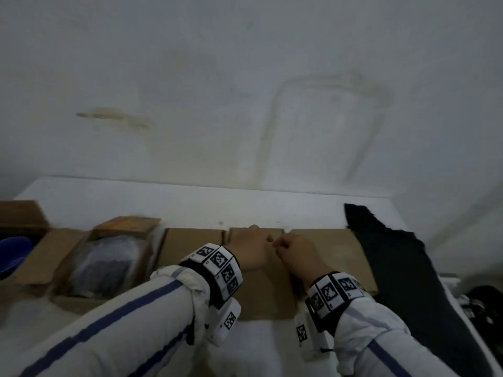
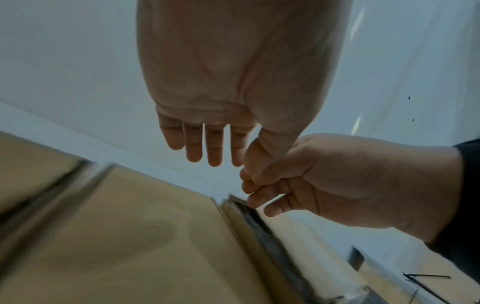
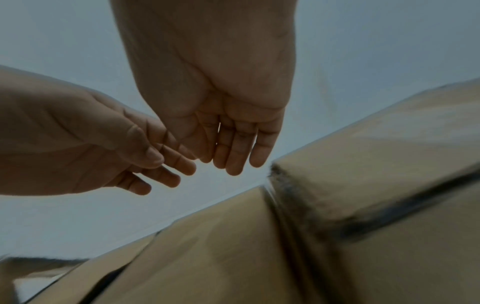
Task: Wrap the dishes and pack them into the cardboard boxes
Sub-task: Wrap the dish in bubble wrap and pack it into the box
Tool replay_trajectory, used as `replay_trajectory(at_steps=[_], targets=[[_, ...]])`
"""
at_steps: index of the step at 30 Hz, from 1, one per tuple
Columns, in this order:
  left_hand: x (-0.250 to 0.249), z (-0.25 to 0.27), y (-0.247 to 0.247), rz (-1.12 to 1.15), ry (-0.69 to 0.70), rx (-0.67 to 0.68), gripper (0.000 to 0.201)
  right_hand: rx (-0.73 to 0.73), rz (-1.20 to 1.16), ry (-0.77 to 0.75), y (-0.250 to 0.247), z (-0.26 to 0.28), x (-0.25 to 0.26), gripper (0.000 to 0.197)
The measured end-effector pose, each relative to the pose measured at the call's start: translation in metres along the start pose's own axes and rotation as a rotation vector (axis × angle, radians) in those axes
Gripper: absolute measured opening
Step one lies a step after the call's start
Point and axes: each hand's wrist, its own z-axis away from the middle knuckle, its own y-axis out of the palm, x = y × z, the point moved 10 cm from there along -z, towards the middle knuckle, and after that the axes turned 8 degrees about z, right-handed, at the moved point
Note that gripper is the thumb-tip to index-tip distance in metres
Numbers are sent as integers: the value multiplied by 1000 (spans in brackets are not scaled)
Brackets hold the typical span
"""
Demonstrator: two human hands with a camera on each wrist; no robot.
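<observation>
A brown cardboard box (image 1: pixel 261 289) lies in front of me with its top flaps folded down; a dark seam (image 2: pixel 262 228) runs between them. My left hand (image 1: pixel 253 246) hovers over the far end of the flaps, fingers (image 2: pixel 205 148) straight and empty. My right hand (image 1: pixel 292 251) is close beside it, fingers (image 3: pixel 233 156) relaxed, slightly bent, holding nothing. Both hands show above the flaps (image 3: pixel 228 253) in the wrist views, apart from the cardboard. To the left stands an open box (image 1: pixel 81 300) with a plastic-wrapped dark dish (image 1: pixel 103 265) inside.
A blue bowl (image 1: pixel 13 254) sits at the far left beside another cardboard flap (image 1: pixel 21 213). A dark cloth (image 1: pixel 394 268) lies along the right of the closed box. The white table (image 1: pixel 136 208) ends at a white wall (image 1: pixel 245 91) behind.
</observation>
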Motion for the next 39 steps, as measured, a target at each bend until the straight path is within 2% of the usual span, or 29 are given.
replay_trajectory(at_steps=[2,5,7,10,12,14,17,20,24,27,29,32,34,36,39], targets=[[-41,-21,19,61,39,15,19,-44,-35,55,-20,2,-47,22],[-92,-48,46,105,50,20,17,-95,-87,128,-44,6,-116,20],[-119,-65,64,88,55,31,21,-139,-109,181,-58,9,-158,21],[-148,-87,88,52,59,37,44,-193,-135,276,-72,12,-216,21],[-162,-100,96,-7,64,-7,44,-155,-109,328,-70,10,-248,24],[-171,-112,100,-52,67,-74,40,-53,-42,337,-58,5,-268,22],[-171,-125,107,-55,36,-152,41,70,71,310,-38,2,-278,36],[-165,-130,112,-33,-23,-189,41,74,173,267,-27,0,-278,51],[-165,-131,113,-31,-1,-235,37,49,182,263,-25,-5,-280,36],[-166,-130,111,7,13,-252,35,28,83,276,-29,-8,-286,24],[-169,-130,108,52,48,-265,35,5,-24,311,-39,-7,-293,23],[-173,-131,109,213,70,-211,33,-46,-238,337,-56,-3,-299,21],[-177,-129,110,282,43,-166,29,-103,-436,367,-66,2,-301,10],[-184,-127,114,372,19,-104,26,-142,-545,355,-73,6,-294,20],[-186,-124,132,700,-86,35,35,-176,-640,255,-80,12,-271,34]])
